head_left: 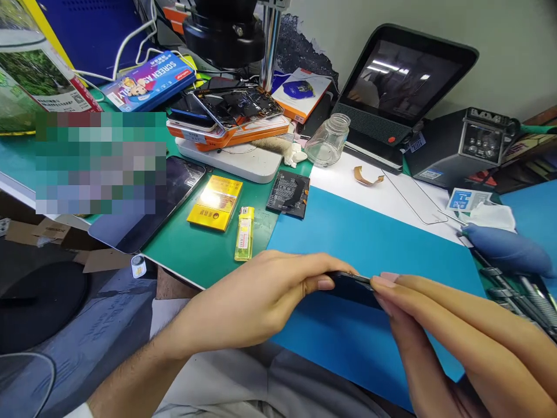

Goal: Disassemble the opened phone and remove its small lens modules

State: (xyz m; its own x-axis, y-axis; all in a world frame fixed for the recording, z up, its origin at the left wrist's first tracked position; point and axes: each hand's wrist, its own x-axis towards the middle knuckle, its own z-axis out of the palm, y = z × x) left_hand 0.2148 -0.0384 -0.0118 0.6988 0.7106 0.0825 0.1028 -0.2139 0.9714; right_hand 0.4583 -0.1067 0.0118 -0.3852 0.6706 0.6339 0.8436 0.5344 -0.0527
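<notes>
Low in the middle of the frame, the left hand (256, 302) and the right hand (439, 337) are gripping a thin dark phone (351, 286) edge-on between their fingertips, holding it just above a blue mat (369, 244). Left of the mat, a yellow lighter (245, 233) and a yellow box (215, 202) are lying on the green mat (195, 255), with a black battery (288, 194) just beside the blue mat's upper corner. A glass jar (328, 140) is standing further up, and a small screen (402, 81) is leaning at the upper right.

Phone-repair workbench: microscope stand (270, 40), stacked opened phones (230, 113), loose battery (288, 194), green work mat (195, 255).
</notes>
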